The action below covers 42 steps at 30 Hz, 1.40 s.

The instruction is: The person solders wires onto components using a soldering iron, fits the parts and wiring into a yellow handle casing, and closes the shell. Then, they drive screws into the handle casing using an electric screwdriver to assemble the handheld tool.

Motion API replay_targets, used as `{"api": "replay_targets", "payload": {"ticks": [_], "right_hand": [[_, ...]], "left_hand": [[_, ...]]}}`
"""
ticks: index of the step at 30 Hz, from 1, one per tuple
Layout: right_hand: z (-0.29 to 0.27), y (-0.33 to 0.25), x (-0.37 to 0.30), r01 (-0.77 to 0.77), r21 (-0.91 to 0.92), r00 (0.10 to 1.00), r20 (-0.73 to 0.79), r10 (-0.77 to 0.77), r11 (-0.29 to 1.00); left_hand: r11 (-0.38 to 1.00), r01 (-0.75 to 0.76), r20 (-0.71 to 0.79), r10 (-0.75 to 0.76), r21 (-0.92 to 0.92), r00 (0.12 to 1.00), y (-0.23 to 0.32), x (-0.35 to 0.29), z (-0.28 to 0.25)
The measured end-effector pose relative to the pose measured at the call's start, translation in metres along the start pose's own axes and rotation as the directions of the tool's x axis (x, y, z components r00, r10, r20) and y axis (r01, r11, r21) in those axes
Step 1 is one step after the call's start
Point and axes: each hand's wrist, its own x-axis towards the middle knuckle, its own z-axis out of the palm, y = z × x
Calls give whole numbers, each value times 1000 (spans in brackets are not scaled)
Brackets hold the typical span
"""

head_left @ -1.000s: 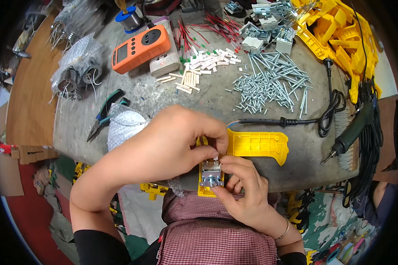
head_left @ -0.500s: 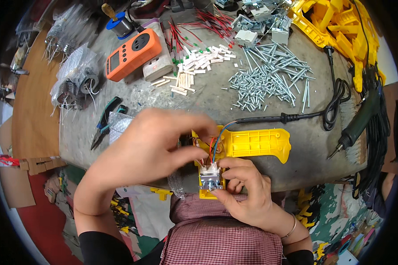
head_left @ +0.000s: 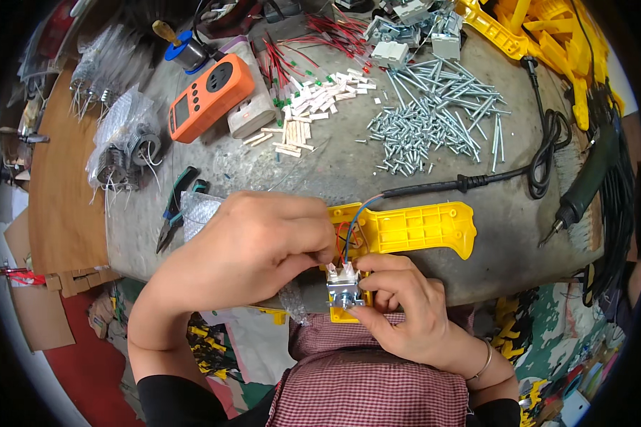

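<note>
Near the table's front edge lies a yellow plastic handle shell (head_left: 420, 229), its ribbed inside facing up. At its left end sits a small switch-like part (head_left: 344, 293) with a metal face and a short shaft. My right hand (head_left: 406, 302) grips this part from the right, thumb by the shaft and index finger near the terminals. Red, blue and dark wires (head_left: 347, 238) run from the shell down to the part's whitish connectors. My left hand (head_left: 263, 245) pinches at the left connector, apparently on a wire; its fingertips partly hide it.
A black power cord (head_left: 434, 186) runs right from the shell. Screws (head_left: 434, 114), white sleeves (head_left: 313, 107) and an orange meter (head_left: 212, 96) lie farther back. Pliers (head_left: 174, 206) lie left, beside bubble wrap (head_left: 196, 213). A dark green electric screwdriver (head_left: 591, 178) is at right.
My left thumb and fingers have closed together and come down to the left connector. My right hand keeps its grip. The whole view has shifted slightly.
</note>
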Motion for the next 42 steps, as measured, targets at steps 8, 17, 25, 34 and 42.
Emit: {"api": "replay_targets", "payload": {"ticks": [8, 17, 25, 34, 42], "right_hand": [[1, -1, -1, 13, 5, 1000, 8, -13, 1000], [1, -1, 1, 9, -7, 1000, 8, -9, 1000], [0, 1, 1, 24, 15, 1000, -4, -24, 1000], [0, 1, 0, 10, 33, 1000, 3, -10, 999], [2, -1, 0, 52, -135, 998, 44, -47, 989]], "left_hand": [[982, 73, 175, -42, -172, 984, -7, 8, -3], [963, -129, 123, 102, 237, 987, 12, 10, -7], [996, -55, 210, 68, -68, 975, -8, 18, -14], [995, -56, 156, 68, -78, 985, -6, 10, -3], [913, 147, -387, 12, 380, 922, 46, -64, 66]]}}
